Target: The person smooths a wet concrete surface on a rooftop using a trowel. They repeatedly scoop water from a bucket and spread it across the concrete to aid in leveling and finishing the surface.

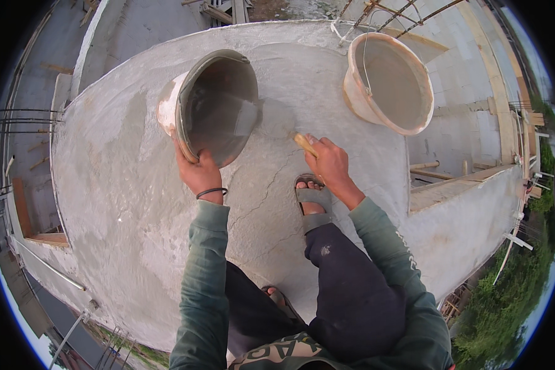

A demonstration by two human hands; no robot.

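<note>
A pale bucket (171,102) is tipped on its side, its mouth toward the right and me. Grey wet residue coats its dark inside. My left hand (198,172) is closed on the bucket's near rim, with a dark band round the wrist. My right hand (328,161) grips the wooden handle of a trowel (304,144). The trowel's blade is hard to tell from the grey cement near the bucket's mouth. To the right stands a second bucket (396,83) with a wire handle, holding grey liquid or slurry.
I stand in sandals on a rough, damp concrete slab (135,216) with a crack (271,179) running near my feet. Drops and block walls lie past its edges. Rebar (407,18) sticks up beyond the second bucket. A wooden-framed opening (456,179) lies at the right.
</note>
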